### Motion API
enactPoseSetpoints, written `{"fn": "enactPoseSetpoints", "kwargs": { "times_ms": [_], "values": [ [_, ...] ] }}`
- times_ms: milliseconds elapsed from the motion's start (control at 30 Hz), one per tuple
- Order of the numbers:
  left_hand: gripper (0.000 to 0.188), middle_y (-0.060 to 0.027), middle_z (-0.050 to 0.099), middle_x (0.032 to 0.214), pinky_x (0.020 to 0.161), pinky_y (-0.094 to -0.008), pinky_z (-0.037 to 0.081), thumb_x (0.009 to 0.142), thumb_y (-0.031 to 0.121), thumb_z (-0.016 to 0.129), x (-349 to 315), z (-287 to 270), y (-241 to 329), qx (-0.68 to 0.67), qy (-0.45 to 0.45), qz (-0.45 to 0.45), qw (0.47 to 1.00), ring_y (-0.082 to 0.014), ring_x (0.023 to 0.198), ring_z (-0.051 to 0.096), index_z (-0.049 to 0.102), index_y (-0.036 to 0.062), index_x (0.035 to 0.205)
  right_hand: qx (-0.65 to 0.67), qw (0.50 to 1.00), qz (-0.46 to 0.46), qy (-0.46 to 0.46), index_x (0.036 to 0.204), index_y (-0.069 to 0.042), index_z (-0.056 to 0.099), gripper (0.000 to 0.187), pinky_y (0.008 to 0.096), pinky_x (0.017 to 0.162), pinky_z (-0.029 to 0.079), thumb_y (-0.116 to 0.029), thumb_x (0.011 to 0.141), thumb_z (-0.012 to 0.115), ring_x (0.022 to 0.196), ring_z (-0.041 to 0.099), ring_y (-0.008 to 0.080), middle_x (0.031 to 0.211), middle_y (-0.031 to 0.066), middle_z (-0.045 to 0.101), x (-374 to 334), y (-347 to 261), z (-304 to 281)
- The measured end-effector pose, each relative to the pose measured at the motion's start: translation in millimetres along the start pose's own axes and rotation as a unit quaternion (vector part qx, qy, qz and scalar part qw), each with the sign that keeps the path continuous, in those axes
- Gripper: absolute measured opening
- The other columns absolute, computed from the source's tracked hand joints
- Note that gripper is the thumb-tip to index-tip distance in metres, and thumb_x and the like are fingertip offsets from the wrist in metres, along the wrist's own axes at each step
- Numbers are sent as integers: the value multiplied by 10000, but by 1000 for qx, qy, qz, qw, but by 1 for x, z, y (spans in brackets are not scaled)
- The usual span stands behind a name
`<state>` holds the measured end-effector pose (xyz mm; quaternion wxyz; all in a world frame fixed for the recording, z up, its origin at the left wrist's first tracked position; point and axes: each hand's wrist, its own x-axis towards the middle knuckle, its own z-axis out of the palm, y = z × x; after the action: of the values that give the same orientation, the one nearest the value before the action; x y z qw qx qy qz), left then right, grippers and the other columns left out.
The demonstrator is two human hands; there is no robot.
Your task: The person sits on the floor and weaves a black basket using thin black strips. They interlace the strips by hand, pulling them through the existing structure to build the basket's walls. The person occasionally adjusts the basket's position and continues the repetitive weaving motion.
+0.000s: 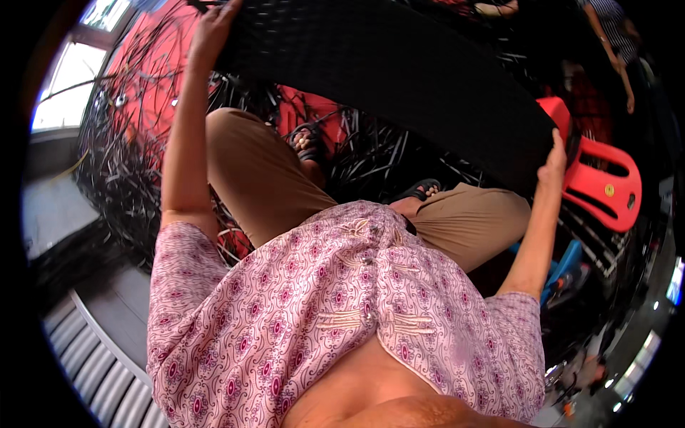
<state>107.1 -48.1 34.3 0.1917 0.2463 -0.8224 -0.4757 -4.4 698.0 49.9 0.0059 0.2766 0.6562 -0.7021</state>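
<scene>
A long black sheet (399,78) with a faintly textured surface spans the space in front of me, above my knees. At its far left end, my left hand (212,32) is closed on the edge, with the arm stretched forward. My right hand (553,165) grips the right end of the sheet, nearer to my body; its fingers are partly hidden along the edge. I cannot tell how thick the sheet is. Beneath and around it lie many loose black strips (371,160), some by my sandalled feet.
A red plastic chair (606,182) stands just beyond my right hand. Tangled black strips (135,164) heap over a red surface (168,53) at left. A roller conveyor (107,364) is at lower left. Another person in a striped top (612,32) is at far right.
</scene>
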Motion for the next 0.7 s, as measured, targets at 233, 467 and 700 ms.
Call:
{"fn": "enactPoseSetpoints", "kwargs": {
  "times_ms": [233, 467, 700],
  "values": [
    [971, -312, 552, 1367, 1078, -480, 394, 860, 775, 506, 134, -50, -66, 453, 51, -51, 888, -394, 1325, 514, 515, -47, 1377, 116, 990, -55, -56, 1146, 26, 667, 325, 349, 892, 536, -237, 954, 666, 970, 660, 215, 1086, 104, 697, -157, 57, 98],
    [432, -151, 625, 1317, 1051, -414, 435, 872, 212, 761, -149, 142, 141, 139, 55, 409, 900, -335, 1226, 571, 647, 87, 1270, 123, 990, -62, -11, 1204, 32, 639, 346, 319, 1004, 488, -211, 958, 643, 1083, 637, 209, 1196, 120, 666, -214, 88, 86],
    [676, -96, 400, 1554, 1182, -475, 251, 839, 341, 741, -327, 230, 166, 149, -173, 490, 841, -279, 1451, 347, 525, 98, 1431, 177, 974, -46, -135, 1274, 20, 599, 388, 339, 1014, 483, -265, 1015, 551, 1134, 617, 195, 1247, 111, 647, -239, 99, 71]
  ]
}}
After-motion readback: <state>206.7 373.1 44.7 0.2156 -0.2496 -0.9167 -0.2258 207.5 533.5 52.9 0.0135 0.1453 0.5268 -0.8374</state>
